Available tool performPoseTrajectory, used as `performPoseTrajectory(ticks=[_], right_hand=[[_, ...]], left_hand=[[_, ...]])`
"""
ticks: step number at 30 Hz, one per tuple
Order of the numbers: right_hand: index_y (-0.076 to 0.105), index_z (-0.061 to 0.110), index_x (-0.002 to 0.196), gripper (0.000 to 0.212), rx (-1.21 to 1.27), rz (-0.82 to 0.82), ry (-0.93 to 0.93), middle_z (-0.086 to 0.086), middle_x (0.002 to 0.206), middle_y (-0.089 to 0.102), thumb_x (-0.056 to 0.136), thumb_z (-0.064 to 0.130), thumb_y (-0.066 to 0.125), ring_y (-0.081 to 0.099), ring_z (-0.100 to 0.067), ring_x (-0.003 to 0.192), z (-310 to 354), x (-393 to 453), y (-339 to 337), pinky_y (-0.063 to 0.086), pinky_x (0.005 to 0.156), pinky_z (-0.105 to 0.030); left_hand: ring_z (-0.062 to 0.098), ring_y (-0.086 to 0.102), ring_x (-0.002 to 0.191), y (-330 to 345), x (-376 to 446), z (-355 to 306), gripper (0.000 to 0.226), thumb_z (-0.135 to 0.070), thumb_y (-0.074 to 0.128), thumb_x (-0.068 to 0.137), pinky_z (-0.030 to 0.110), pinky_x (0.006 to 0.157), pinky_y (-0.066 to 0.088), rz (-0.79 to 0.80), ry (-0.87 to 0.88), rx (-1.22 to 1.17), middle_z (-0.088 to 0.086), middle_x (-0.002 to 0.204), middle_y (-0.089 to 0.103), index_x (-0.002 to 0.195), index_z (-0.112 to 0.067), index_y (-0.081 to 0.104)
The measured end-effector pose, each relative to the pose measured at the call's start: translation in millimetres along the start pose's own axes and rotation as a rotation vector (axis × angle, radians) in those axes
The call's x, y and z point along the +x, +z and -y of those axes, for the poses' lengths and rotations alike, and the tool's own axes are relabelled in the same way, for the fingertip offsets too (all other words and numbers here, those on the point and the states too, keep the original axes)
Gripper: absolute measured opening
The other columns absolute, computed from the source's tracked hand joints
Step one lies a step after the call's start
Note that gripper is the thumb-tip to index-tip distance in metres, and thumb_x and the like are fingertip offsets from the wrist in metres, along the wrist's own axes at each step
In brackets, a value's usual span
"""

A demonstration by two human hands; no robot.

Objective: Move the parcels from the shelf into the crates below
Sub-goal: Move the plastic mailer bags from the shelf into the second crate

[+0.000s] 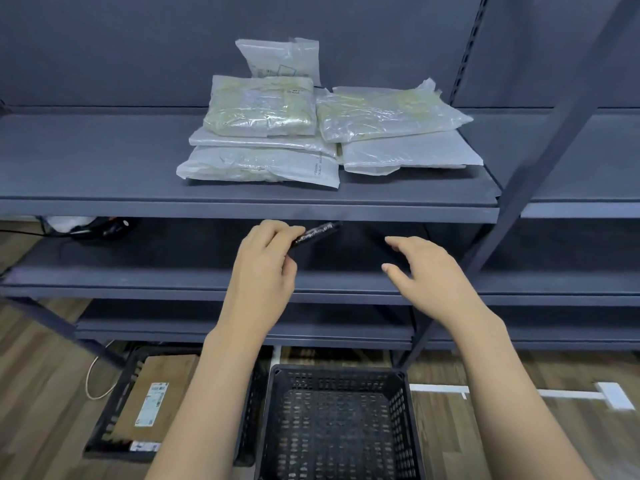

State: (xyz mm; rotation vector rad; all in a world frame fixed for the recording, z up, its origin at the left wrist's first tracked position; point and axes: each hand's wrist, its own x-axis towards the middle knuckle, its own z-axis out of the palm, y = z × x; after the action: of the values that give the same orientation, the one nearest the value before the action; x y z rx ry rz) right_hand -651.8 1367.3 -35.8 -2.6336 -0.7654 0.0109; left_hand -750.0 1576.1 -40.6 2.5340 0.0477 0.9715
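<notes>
Most of the job appears to lie ahead. On the floor at the left, a black crate (114, 403) already holds a brown cardboard parcel (156, 396) with a printed label, so that much looks done. The black mesh crate (339, 420) beside it, directly under the arms, shows only its perforated bottom.

Above, on the grey shelf (104, 174), the plastic-bagged parcels (322, 133) sit in two stacks touching each other: three flat bags piled at the left with one more propped against the back panel behind them, and two at the right. None has been lifted yet.

The left hand (263, 268) hangs below the shelf's front edge, fingers curled round a black marker pen (317, 233) (its tip points up and right, towards the shelf lip). The right hand (429, 268) floats level with it and holds nothing, fingers loosely spread and thumb apart.

The parcels are translucent white poly mailers, crinkled and glossy, with pale greenish contents showing through the top ones and small printed text on some. They look soft and slippery, likely to sag when lifted by one edge.
</notes>
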Motion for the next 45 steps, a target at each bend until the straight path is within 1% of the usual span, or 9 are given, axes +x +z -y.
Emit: performPoseTrajectory(ticks=[4,9,14,18,22,28,33,36,45], right_hand=[[0.04,0.02,0.143,0.049,-0.001,0.001,0.003,0.003,0.138,0.05,0.097,0.031,0.049,0.044,-0.016,0.128,-1,1,0,0.038,0.101,-0.029],[0.037,0.019,0.144,0.05,-0.014,0.012,-0.013,0.003,0.141,0.047,0.097,0.03,0.048,0.039,-0.017,0.131,-2,-1,2,0.033,0.102,-0.027],[0.033,0.018,0.147,0.055,-0.048,0.031,-0.034,0.001,0.146,0.04,0.096,0.03,0.051,0.033,-0.017,0.135,-4,-2,2,0.027,0.107,-0.025],[0.029,0.018,0.148,0.059,-0.045,0.055,-0.009,0.0,0.146,0.039,0.095,0.029,0.054,0.035,-0.018,0.134,-5,-2,3,0.03,0.106,-0.028],[0.027,0.018,0.149,0.061,-0.044,0.052,-0.001,-0.001,0.147,0.039,0.095,0.028,0.054,0.036,-0.02,0.132,-9,-1,3,0.033,0.105,-0.03],[0.027,0.019,0.149,0.059,-0.037,0.075,0.018,0.0,0.147,0.039,0.096,0.03,0.052,0.041,-0.019,0.13,-9,1,2,0.036,0.101,-0.03],[0.032,0.02,0.147,0.055,-0.044,0.087,0.033,0.0,0.142,0.046,0.095,0.028,0.049,0.044,-0.02,0.127,-8,3,5,0.039,0.103,-0.034],[0.044,0.022,0.138,0.044,-0.024,0.058,0.023,-0.001,0.126,0.057,0.095,0.029,0.048,0.051,-0.021,0.115,-8,3,7,0.043,0.095,-0.035],[0.046,0.02,0.138,0.044,0.005,-0.129,-0.009,-0.001,0.132,0.052,0.094,0.019,0.049,0.049,-0.024,0.117,-10,7,-2,0.041,0.097,-0.035]], left_hand=[[0.015,0.052,0.093,3,0,0,0.031,0.018,0.059,0.074,0.029,0.079,0.047,0.007,-0.081,-0.021,0.016,0.126,0.05,0.099,0.002,0.068],[0.032,0.059,0.104,6,2,7,0.023,-0.007,0.048,0.086,0.049,0.085,0.047,0.061,0.094,0.114,0.003,0.109,0.065,0.098,-0.014,0.066],[0.021,0.061,0.078,5,0,-5,0.024,-0.016,0.053,0.094,0.034,0.056,0.049,0.208,-0.004,0.051,-0.001,0.128,0.049,0.112,-0.03,0.046],[0.02,0.06,0.083,6,1,-7,0.023,-0.035,0.033,0.096,0.034,0.06,0.049,0.297,-0.011,0.038,-0.008,0.132,0.044,0.119,-0.037,0.037],[0.004,0.048,0.091,5,2,-11,0.028,-0.025,0.038,0.099,0.033,0.076,0.043,0.346,-0.06,-0.051,-0.016,0.119,0.05,0.127,-0.029,0.043],[0.011,0.051,0.068,2,10,-15,0.024,-0.012,0.052,0.09,0.03,0.065,0.045,0.338,-0.059,-0.025,-0.012,0.082,0.055,0.111,-0.025,0.055],[0.017,0.061,0.094,13,9,-1,0.033,0.016,0.064,0.069,0.035,0.08,0.053,0.22,0.047,-0.117,0.0,0.102,0.067,0.091,-0.008,0.066],[0.017,0.056,0.107,16,8,2,0.037,0.024,0.058,0.064,0.018,0.081,0.046,0.156,0.049,-0.145,0.007,0.115,0.062,0.086,-0.005,0.066],[0.016,0.038,0.129,14,2,0,0.03,0.001,0.079,0.069,0.0,0.098,0.029,0.279,-0.043,-0.333,0.006,0.15,0.02,0.092,-0.016,0.072]])
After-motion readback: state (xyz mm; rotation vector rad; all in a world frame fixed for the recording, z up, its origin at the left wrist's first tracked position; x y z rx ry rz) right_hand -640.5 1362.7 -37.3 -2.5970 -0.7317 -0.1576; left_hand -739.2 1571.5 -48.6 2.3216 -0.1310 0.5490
